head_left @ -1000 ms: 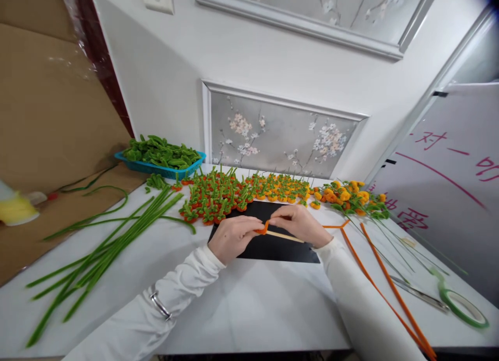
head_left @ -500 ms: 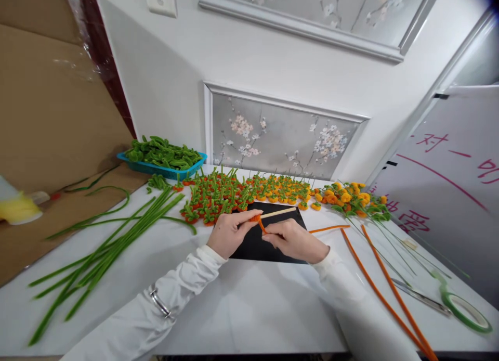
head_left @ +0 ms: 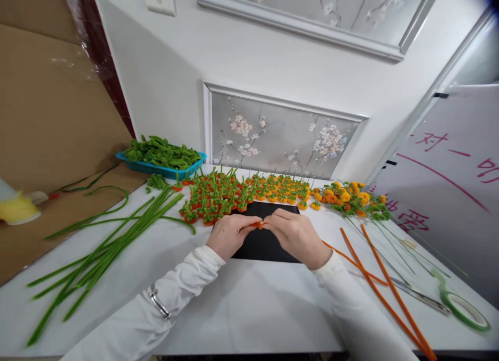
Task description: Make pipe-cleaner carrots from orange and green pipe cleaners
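Over the black mat (head_left: 265, 245), my left hand (head_left: 231, 235) pinches an orange fuzzy stem (head_left: 354, 261), which is coiled between the fingertips. My right hand (head_left: 298, 236) meets it there, its fingers closed around the same orange coil. The stem's free end trails out past my right wrist to the right. The pale stick is mostly hidden by my fingers. Just behind my hands stand many small orange-red pieces with green tops (head_left: 212, 197) and yellow-orange ones (head_left: 280, 188).
Long green stems (head_left: 113, 246) lie at the left, below a blue tray (head_left: 163, 172) of green pieces. To the right are yellow flowers (head_left: 345, 195), two loose orange stems (head_left: 393, 280), tweezers (head_left: 424, 299) and green tape (head_left: 465, 311).
My right hand has risen and turned in against my left fingertips, covering the pale stick. The orange stem's free end has swung down toward the front right.
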The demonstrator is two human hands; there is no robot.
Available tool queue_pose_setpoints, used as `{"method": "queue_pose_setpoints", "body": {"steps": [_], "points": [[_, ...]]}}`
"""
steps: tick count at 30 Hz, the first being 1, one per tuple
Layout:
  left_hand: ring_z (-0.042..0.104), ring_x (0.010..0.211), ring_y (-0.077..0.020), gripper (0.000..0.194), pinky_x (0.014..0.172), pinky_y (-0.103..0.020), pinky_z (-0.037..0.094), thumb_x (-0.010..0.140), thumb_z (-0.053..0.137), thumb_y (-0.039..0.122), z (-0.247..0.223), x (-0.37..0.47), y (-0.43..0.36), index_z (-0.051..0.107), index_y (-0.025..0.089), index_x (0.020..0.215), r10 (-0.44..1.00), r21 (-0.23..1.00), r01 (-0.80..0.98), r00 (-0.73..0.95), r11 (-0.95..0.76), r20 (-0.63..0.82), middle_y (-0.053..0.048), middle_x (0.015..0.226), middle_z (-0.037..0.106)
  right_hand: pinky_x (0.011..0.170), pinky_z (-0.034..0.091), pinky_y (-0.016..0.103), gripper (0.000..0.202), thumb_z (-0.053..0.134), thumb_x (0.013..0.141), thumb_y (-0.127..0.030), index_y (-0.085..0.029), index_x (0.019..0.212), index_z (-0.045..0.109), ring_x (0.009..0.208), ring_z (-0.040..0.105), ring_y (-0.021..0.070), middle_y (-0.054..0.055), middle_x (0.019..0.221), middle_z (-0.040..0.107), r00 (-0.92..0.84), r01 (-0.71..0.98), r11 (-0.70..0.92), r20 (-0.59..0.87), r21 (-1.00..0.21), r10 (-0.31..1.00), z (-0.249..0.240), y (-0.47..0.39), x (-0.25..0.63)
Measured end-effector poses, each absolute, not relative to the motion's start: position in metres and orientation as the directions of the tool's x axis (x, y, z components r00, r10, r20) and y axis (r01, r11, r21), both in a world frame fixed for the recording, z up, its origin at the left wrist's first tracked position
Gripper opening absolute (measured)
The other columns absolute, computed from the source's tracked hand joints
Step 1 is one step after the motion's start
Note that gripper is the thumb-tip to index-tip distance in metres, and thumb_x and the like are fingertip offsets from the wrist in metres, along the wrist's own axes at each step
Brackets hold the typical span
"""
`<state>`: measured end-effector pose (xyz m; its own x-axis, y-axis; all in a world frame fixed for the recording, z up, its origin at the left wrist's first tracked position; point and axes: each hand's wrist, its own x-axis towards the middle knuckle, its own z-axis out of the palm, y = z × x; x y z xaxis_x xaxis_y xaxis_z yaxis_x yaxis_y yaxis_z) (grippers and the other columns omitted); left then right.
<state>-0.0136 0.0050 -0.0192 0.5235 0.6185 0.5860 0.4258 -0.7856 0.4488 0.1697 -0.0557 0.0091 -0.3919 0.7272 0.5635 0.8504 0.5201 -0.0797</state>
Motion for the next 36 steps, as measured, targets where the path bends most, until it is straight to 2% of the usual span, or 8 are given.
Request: {"method": "queue_pose_setpoints", "body": {"steps": [3, 7, 13, 18, 22, 28, 32, 36], "points": [[0.066, 0.074, -0.0158, 0.023, 0.070, -0.024, 0.052, 0.083, 0.054, 0.016, -0.020, -0.013, 0.005, 0.070, 0.023, 0.097, 0.558, 0.389, 0.401, 0.567, -0.829, 0.606, -0.001, 0.083, 0.073, 0.068, 0.042, 0.021, 0.022, 0.045, 0.092, -0.026, -0.019, 0.087, 0.066, 0.077, 0.059, 0.0123, 0.004, 0.085, 0.064, -0.333, 0.815, 0.548, 0.620, -0.190, 0.710, 0.012, -0.050, 0.174], [0.067, 0.084, -0.0156, 0.020, 0.078, -0.024, 0.052, 0.082, 0.053, 0.014, -0.019, -0.011, 0.003, 0.071, 0.020, 0.091, 0.511, 0.421, 0.296, 0.582, -0.858, 0.632, -0.003, 0.090, 0.072, 0.069, 0.043, 0.022, 0.018, 0.053, 0.087, -0.026, -0.020, 0.080, 0.067, 0.073, 0.058, 0.0123, 0.002, 0.080, 0.065, -0.289, 0.748, 0.575, 0.618, -0.330, 0.731, 0.016, -0.042, 0.181], [0.068, 0.083, -0.0156, 0.019, 0.075, -0.022, 0.053, 0.082, 0.054, 0.014, -0.016, -0.010, -0.003, 0.071, 0.018, 0.089, 0.481, 0.483, 0.169, 0.584, -0.859, 0.654, -0.004, 0.091, 0.072, 0.053, 0.037, 0.020, 0.022, 0.056, 0.083, -0.035, -0.018, 0.074, 0.068, 0.058, 0.052, 0.0098, 0.000, 0.065, 0.062, -0.301, 0.670, 0.476, 0.378, -0.569, 0.876, 0.015, -0.028, 0.196], [0.069, 0.081, -0.0155, 0.021, 0.075, -0.021, 0.054, 0.080, 0.057, 0.016, -0.012, -0.011, -0.006, 0.070, 0.018, 0.096, 0.580, 0.575, 0.197, 0.529, -0.794, 0.620, -0.002, 0.091, 0.073, 0.047, 0.033, 0.019, 0.033, 0.050, 0.085, -0.041, -0.015, 0.072, 0.065, 0.049, 0.046, 0.0078, -0.002, 0.057, 0.056, -0.431, 0.564, 0.441, 0.206, -0.699, 0.878, 0.007, -0.023, 0.203], [0.066, 0.095, -0.0175, 0.030, 0.086, -0.025, 0.052, 0.080, 0.056, 0.017, -0.011, -0.012, -0.005, 0.066, 0.020, 0.108, 0.637, 0.626, 0.212, 0.484, -0.750, 0.600, -0.002, 0.105, 0.069, 0.054, 0.037, 0.019, 0.027, 0.048, 0.087, -0.035, -0.017, 0.074, 0.064, 0.053, 0.050, 0.0086, -0.002, 0.058, 0.058, -0.414, 0.607, 0.479, 0.262, -0.635, 0.872, 0.002, -0.032, 0.193], [0.067, 0.091, -0.0182, 0.026, 0.084, -0.026, 0.053, 0.080, 0.056, 0.018, -0.015, -0.013, 0.000, 0.069, 0.021, 0.102, 0.685, 0.639, 0.273, 0.434, -0.719, 0.586, -0.001, 0.101, 0.071, 0.052, 0.031, 0.019, 0.030, 0.047, 0.089, -0.029, -0.016, 0.062, 0.054, 0.051, 0.043, 0.0072, -0.003, 0.055, 0.053, -0.483, 0.691, 0.554, 0.273, -0.464, 0.832, -0.001, -0.043, 0.180], [0.068, 0.087, -0.0177, 0.025, 0.081, -0.025, 0.053, 0.079, 0.056, 0.016, -0.017, -0.014, 0.002, 0.071, 0.022, 0.098, 0.707, 0.629, 0.330, 0.410, -0.704, 0.576, 0.001, 0.096, 0.072, 0.051, 0.027, 0.021, 0.027, 0.048, 0.089, -0.027, -0.017, 0.064, 0.053, 0.050, 0.039, 0.0074, -0.004, 0.054, 0.049, -0.489, 0.777, 0.561, 0.286, -0.286, 0.824, 0.001, -0.048, 0.177], [0.069, 0.084, -0.0167, 0.025, 0.077, -0.024, 0.053, 0.079, 0.056, 0.016, -0.018, -0.014, 0.003, 0.070, 0.024, 0.098, 0.685, 0.582, 0.365, 0.442, -0.727, 0.579, 0.001, 0.094, 0.073, 0.053, 0.025, 0.024, 0.024, 0.046, 0.090, -0.025, -0.017, 0.070, 0.056, 0.057, 0.049, 0.0106, 0.001, 0.061, 0.056, -0.462, 0.857, 0.509, 0.316, -0.079, 0.828, 0.003, -0.055, 0.171]]}}
